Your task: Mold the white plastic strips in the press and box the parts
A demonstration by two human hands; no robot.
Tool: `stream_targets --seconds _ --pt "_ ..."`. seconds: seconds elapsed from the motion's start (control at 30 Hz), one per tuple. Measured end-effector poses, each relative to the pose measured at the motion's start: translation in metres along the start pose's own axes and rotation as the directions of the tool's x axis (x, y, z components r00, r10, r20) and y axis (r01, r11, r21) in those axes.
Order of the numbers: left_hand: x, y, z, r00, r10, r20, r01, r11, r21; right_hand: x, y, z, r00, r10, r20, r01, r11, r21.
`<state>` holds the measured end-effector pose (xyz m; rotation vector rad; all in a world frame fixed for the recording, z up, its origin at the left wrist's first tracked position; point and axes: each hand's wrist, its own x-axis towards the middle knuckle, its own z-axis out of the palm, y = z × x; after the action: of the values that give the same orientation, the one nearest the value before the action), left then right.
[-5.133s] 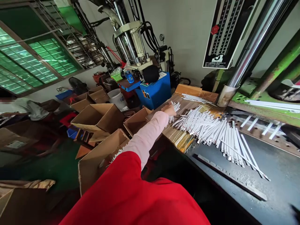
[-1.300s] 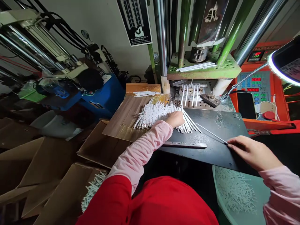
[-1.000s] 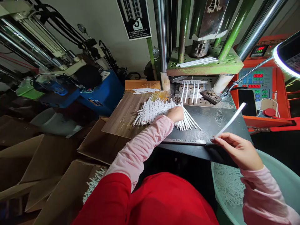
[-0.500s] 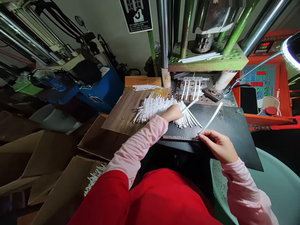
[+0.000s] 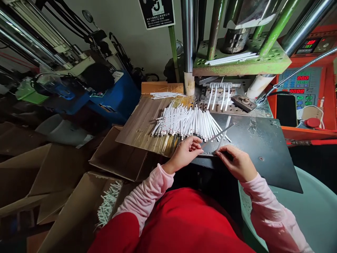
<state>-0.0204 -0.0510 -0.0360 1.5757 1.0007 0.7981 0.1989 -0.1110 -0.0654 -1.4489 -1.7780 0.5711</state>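
My left hand (image 5: pixel 185 153) pinches the near end of a thin strip (image 5: pixel 219 134), which slants up to the right and looks grey in this light. My right hand (image 5: pixel 235 160) is closed on the lower end of a white strip (image 5: pixel 226 128); the two strips cross. Partly hidden between my fingertips, a narrow metal bar (image 5: pixel 209 153) with notches lies along the front edge of the black plate (image 5: pixel 263 144). Just beyond my hands spreads a pile of white strips (image 5: pixel 181 121), many with small metallic-looking ends.
Behind the plate, a press holds several strips in a metal fixture (image 5: pixel 221 85). More strips lie on its green platen (image 5: pixel 279 63). A phone (image 5: pixel 286 110) leans by the orange control box (image 5: pixel 329 116). Cardboard boxes (image 5: pixel 68 207) stand left, a pale green tub (image 5: pixel 316 207) right.
My left hand has come back from the pile toward my right hand, bringing a strip with it. My right hand has shifted slightly left, its strip now more upright. The view has tilted a little.
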Motion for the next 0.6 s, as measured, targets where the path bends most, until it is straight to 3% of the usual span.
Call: stream_targets --seconds 0.13,0.33,0.6 --pt "-0.002 0.002 0.004 0.998 0.053 -0.031 -0.048 0.988 0.149 0.001 -0.002 0.002 0.999 -0.044 0.011 0.044 0.997 -0.066" --pt "-0.003 -0.010 0.019 0.990 0.069 -0.119 -0.039 0.970 0.241 -0.001 0.001 0.001 0.998 -0.062 0.005 0.063 0.996 -0.058" --pt "0.004 0.000 0.029 0.998 0.014 -0.054 0.004 0.946 0.323 -0.012 0.009 -0.011 0.996 -0.091 -0.025 0.088 0.993 -0.075"
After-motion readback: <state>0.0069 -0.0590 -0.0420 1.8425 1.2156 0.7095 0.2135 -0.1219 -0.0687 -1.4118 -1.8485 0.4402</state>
